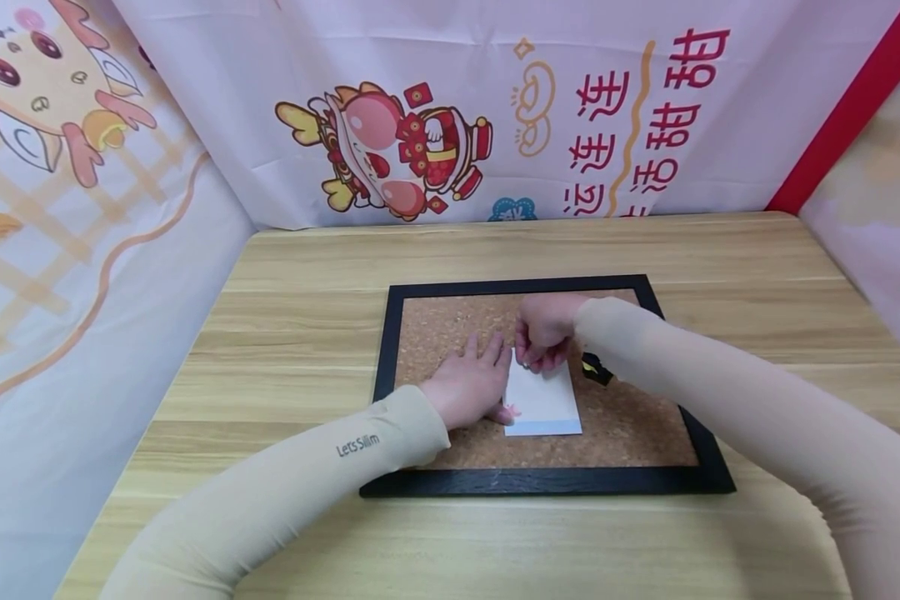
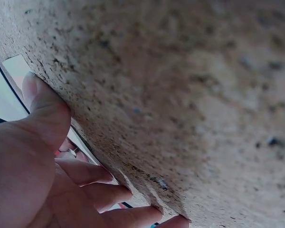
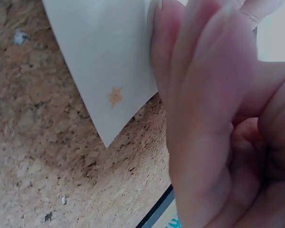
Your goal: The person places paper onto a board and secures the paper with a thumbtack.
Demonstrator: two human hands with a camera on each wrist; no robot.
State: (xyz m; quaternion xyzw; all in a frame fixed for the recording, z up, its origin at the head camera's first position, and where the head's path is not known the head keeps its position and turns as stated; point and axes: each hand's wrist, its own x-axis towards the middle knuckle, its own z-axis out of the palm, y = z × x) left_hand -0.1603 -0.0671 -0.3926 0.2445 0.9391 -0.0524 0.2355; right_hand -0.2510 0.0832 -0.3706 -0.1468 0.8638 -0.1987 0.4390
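A sheet of white paper (image 1: 543, 404) with a pale blue strip and a small pink star shape lies on a black-framed corkboard (image 1: 450, 321). My left hand (image 1: 471, 383) rests on the cork with fingers spread, its thumb (image 2: 32, 90) on the paper's left edge. At the paper's top left part, my right hand (image 1: 546, 329) has its fingers curled and pinches a small shiny pin-like piece (image 1: 526, 364), mostly hidden by the fingertips. The right wrist view shows a corner of the paper with an orange star mark (image 3: 115, 97), beside the right hand's curled fingers.
A small black item with a yellow mark (image 1: 596, 368) lies on the cork, right of the paper and partly near the right sleeve. The board sits on a wooden table (image 1: 292, 333). Printed cloth (image 1: 435, 50) hangs behind the table and at both sides.
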